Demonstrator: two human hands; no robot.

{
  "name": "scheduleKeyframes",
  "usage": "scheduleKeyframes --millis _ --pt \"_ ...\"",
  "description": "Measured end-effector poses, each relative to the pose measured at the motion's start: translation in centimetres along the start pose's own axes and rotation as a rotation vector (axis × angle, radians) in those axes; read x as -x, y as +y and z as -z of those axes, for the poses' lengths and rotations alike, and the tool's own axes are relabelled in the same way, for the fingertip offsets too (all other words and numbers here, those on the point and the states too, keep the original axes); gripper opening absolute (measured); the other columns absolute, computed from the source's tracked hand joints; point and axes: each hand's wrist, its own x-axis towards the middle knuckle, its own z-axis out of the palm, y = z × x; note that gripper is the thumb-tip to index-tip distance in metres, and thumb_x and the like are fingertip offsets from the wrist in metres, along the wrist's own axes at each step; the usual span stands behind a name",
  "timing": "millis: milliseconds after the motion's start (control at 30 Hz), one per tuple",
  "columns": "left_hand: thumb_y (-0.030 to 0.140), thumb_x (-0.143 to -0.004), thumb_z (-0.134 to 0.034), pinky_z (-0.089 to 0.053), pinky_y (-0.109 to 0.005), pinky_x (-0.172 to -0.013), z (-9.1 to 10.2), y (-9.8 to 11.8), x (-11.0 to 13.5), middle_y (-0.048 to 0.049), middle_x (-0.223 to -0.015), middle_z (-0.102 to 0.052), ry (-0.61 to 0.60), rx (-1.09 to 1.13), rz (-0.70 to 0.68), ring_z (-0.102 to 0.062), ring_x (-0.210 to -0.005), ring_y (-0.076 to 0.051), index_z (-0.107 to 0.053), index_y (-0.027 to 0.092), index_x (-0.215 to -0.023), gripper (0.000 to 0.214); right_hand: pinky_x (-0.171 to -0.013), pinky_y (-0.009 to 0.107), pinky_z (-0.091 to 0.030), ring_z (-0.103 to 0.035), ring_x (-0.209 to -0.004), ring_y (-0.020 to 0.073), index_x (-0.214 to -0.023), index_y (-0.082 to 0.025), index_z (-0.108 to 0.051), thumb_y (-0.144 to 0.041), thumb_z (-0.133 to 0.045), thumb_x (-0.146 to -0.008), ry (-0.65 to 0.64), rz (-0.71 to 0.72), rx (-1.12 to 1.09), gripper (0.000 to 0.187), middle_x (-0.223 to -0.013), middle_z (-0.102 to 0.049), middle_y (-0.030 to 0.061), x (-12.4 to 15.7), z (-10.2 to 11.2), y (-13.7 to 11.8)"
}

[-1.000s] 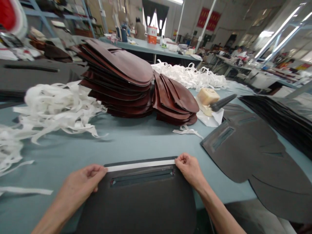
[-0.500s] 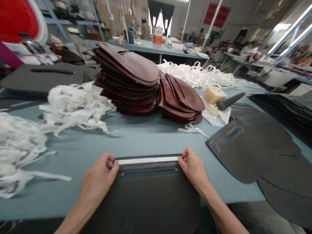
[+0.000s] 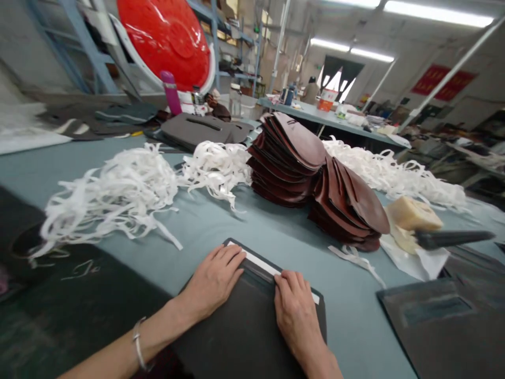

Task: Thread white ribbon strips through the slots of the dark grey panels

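Note:
A dark grey flat panel (image 3: 236,337) lies in front of me at the table's near edge, with a white strip (image 3: 260,263) along its far edge. My left hand (image 3: 213,284) lies palm down over the strip's left part, fingers extended and side by side. Farther right, my right hand (image 3: 295,310) rests with bent fingertips pressing on the strip. Neither hand grips anything. The strip's right end shows beyond my right hand; the slot seen earlier in the panel is largely covered by my hands.
Beyond the panel stand stacked brown leather pieces (image 3: 288,163). Piles of white strips (image 3: 118,195) lie to the left, more (image 3: 394,173) behind. At right are a yellowish block (image 3: 414,213), a dark-handled tool (image 3: 453,238) and another slotted dark panel (image 3: 445,331).
My hands have gone from pinching the strip's two ends to lying on top of it, closer together. The view has swung left, and the panel now appears turned at an angle.

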Motion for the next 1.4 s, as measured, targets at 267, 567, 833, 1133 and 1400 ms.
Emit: scheduleKeyframes --millis 267,567,833,1133,1400 --pt "0.023 -0.09 -0.047 -0.045 -0.042 -0.1 0.4 0.1 0.7 -0.0102 -0.118 -0.057 0.082 0.112 0.142 -0.051 -0.113 -0.023 -0.053 0.017 -0.118 0.029 -0.069 0.035 -0.038 -0.054 -0.078 0.0243 -0.084 -0.02 -0.054 -0.039 -0.049 -0.091 -0.007 -0.102 0.081 0.021 -0.082 -0.059 0.0075 -3.9 -0.3 0.2" --pt "0.019 -0.092 -0.04 -0.042 -0.042 -0.102 0.6 -0.3 0.6 -0.0104 -0.128 -0.05 0.038 0.188 0.208 -0.046 -0.118 -0.022 -0.046 0.017 -0.126 0.034 -0.078 0.029 -0.04 -0.054 -0.088 0.0181 -0.099 -0.018 -0.063 -0.01 -0.039 -0.09 -0.053 0.068 -0.384 0.026 -0.093 -0.06 0.0064 -9.2 -3.2 -3.8" --pt "0.012 -0.089 -0.038 -0.042 -0.043 -0.094 1.0 -0.5 -0.5 -0.0087 -0.127 -0.054 -0.032 0.123 0.222 -0.048 -0.11 -0.023 -0.046 0.02 -0.13 0.043 -0.076 0.032 -0.043 -0.051 -0.086 0.0196 -0.104 -0.016 -0.062 -0.007 -0.037 -0.089 0.053 0.203 -0.322 0.031 -0.091 -0.058 0.0077 -8.7 -3.8 -4.2" --pt "0.01 -0.088 -0.04 -0.04 -0.041 -0.091 0.5 0.6 -0.5 -0.0119 -0.121 -0.06 -0.07 -0.144 0.151 -0.049 -0.111 -0.026 -0.053 0.013 -0.123 0.037 -0.068 0.036 -0.045 -0.05 -0.081 0.0242 -0.098 -0.015 -0.061 -0.002 -0.039 -0.086 0.005 0.295 0.13 0.028 -0.088 -0.058 0.0107 -6.1 -2.0 -4.1" --pt "0.008 -0.088 -0.035 -0.041 -0.044 -0.09 0.2 0.6 -0.1 -0.0147 -0.126 -0.057 -0.053 -0.116 0.151 -0.049 -0.114 -0.026 -0.051 0.012 -0.128 0.043 -0.078 0.037 -0.047 -0.051 -0.096 0.0241 -0.121 -0.017 -0.052 -0.005 -0.037 -0.087 0.02 0.307 0.15 0.039 -0.106 -0.057 0.0119 4.7 1.6 7.0"
